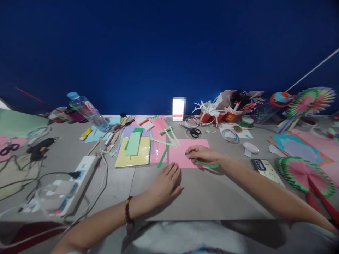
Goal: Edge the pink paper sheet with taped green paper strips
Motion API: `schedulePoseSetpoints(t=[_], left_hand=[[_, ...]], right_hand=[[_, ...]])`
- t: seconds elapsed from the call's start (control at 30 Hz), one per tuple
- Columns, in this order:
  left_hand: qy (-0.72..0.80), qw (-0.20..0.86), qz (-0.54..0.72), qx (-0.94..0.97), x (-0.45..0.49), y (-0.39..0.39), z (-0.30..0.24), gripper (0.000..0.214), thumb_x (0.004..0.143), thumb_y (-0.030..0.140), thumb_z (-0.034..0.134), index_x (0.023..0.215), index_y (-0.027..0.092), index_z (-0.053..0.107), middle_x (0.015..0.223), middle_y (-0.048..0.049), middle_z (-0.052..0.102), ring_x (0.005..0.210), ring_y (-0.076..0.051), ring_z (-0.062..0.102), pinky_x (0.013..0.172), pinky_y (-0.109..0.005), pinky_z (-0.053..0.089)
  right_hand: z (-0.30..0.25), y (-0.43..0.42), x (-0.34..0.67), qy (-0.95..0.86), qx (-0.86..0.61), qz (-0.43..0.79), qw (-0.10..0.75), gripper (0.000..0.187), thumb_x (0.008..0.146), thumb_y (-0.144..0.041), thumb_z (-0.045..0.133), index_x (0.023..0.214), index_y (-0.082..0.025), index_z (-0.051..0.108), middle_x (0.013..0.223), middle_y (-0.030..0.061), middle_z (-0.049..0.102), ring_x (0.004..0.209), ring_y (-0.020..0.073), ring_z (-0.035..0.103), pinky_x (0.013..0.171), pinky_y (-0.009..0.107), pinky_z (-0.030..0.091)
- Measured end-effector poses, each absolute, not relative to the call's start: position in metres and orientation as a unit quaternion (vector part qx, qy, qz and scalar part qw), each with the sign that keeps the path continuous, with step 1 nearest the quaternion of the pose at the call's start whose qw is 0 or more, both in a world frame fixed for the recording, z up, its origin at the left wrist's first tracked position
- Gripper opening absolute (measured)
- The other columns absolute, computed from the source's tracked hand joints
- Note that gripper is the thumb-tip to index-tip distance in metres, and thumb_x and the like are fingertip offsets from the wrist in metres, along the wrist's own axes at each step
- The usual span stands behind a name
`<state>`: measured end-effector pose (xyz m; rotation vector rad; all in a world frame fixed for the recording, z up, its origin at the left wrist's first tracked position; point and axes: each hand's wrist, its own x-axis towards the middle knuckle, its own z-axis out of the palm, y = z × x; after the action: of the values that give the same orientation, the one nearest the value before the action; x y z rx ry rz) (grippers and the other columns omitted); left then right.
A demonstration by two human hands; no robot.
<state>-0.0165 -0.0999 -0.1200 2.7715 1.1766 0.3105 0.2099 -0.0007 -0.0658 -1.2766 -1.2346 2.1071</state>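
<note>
In the head view a pink paper sheet (177, 149) lies flat on the grey table before me. Just above its surface my right hand (199, 153) pinches the end of a dark green paper strip (208, 165), whose tail curves away under the wrist. My left hand (167, 179) rests palm down near the sheet's lower left corner, fingers stretched out and holding nothing. Beside the sheet's left edge lies another dark green strip (163, 157). Several pale green strips (172, 136) cross its upper left corner. Black-handled scissors (194, 133) lie beyond the sheet.
Yellow paper in a clear sleeve (143, 159) lies to the left, near a white power strip (82, 181) with cables. A plastic bottle (91, 111) leans at the back left. Red cups (230, 115), a phone (267, 171) and folded paper fans (304, 174) are on the right.
</note>
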Motion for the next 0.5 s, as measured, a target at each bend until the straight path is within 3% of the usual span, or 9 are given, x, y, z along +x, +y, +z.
schedulePoseSetpoints(t=[0.23, 0.37, 0.5], left_hand=[[0.38, -0.006, 0.117, 0.918, 0.005, -0.096, -0.114, 0.057, 0.089, 0.045, 0.053, 0.13, 0.006, 0.049, 0.136, -0.0228, 0.053, 0.125, -0.034, 0.051, 0.101, -0.047, 0.041], [0.331, -0.038, 0.161, 0.929, 0.003, -0.112, -0.113, 0.04, 0.088, 0.032, 0.053, 0.117, 0.006, 0.057, 0.117, -0.0198, 0.064, 0.104, -0.03, 0.063, 0.087, -0.041, 0.048], [0.292, -0.049, 0.192, 0.936, -0.003, -0.118, -0.117, 0.028, 0.089, 0.026, 0.049, 0.107, 0.007, 0.06, 0.101, -0.0149, 0.068, 0.094, -0.027, 0.064, 0.078, -0.038, 0.049]], right_hand=[[-0.082, 0.009, 0.197, -0.542, -0.475, 0.68, 0.133, 0.028, 0.067, -0.035, 0.075, 0.083, -0.016, 0.062, 0.057, -0.0029, 0.059, 0.046, 0.0088, 0.052, 0.043, 0.02, 0.041], [-0.083, 0.009, 0.186, -0.638, -0.48, 0.595, 0.1, 0.017, 0.068, -0.029, 0.069, 0.075, -0.014, 0.065, 0.058, -0.0016, 0.061, 0.046, 0.008, 0.049, 0.044, 0.02, 0.037], [-0.079, 0.01, 0.174, -0.732, -0.479, 0.483, 0.033, 0.015, 0.072, -0.027, 0.061, 0.07, -0.014, 0.068, 0.052, -0.0034, 0.057, 0.049, 0.0085, 0.047, 0.049, 0.02, 0.036]])
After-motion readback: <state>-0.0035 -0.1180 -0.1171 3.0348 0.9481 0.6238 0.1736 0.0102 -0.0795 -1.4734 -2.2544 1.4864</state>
